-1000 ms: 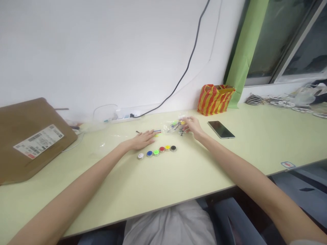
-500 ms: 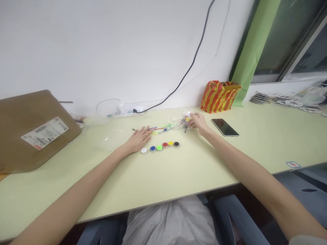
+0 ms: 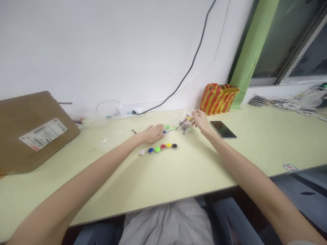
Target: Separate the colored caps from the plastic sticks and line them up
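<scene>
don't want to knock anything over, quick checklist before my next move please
1. Six round pots clear of both hands: ok, in a row nearer the table edge.
2. Space under left hand: cannot tell, the hand hides it.
3. Right hand gripping clear plastic firmly: cannot tell, too small.
4. Small pieces all together: not ok, a dark stick lies apart, left of the left hand.
5. Dark-screened device clear: ok.

I see rumpled, pale grey clothing (image 3: 167, 224) creased in soft folds over the person's lap, a light sleeve edge (image 3: 301, 242) on the right arm (image 3: 245, 160), and bare forearms (image 3: 97, 173).
</scene>
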`<state>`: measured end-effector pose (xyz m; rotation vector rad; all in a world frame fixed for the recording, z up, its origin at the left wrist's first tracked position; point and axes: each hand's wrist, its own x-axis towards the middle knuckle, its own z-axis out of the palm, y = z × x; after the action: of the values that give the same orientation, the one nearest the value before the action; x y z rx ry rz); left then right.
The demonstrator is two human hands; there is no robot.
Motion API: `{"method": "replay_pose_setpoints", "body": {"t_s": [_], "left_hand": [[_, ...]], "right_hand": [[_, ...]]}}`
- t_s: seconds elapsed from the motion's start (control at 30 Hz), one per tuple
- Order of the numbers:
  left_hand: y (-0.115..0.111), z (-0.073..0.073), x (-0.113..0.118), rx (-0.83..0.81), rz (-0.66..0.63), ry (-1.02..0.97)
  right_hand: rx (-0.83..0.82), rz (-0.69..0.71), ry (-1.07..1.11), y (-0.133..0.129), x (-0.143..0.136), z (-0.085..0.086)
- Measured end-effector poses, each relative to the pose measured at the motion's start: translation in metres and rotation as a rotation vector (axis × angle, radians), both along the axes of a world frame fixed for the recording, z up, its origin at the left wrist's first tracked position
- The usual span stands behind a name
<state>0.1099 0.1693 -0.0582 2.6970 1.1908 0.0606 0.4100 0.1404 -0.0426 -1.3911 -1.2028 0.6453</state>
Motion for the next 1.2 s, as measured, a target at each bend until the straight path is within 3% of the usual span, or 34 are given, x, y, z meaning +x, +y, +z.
{"method": "replay_pose_setpoints", "body": {"t_s": [0.27,0.5,0.87,1.2], "left_hand": [[0.030,-0.009,0.027,-0.031,-0.009,0.027],[0.039,-0.004,0.030,0.021,-0.053,0.044],[0.034,0.010,0.039,0.478,0.032,0.089],[0.028,0.001,0.046,0.539,0.061,0.107]], "right_hand": [[0.136,-0.070,-0.226,0.001,0.002,0.009],[0.193,-0.168,-0.413,-0.003,0.001,0.015],[0.272,-0.177,-0.539,-0.019,-0.010,0.027],[0.269,-0.183,-0.609,-0.020,-0.012,0.024]]}}
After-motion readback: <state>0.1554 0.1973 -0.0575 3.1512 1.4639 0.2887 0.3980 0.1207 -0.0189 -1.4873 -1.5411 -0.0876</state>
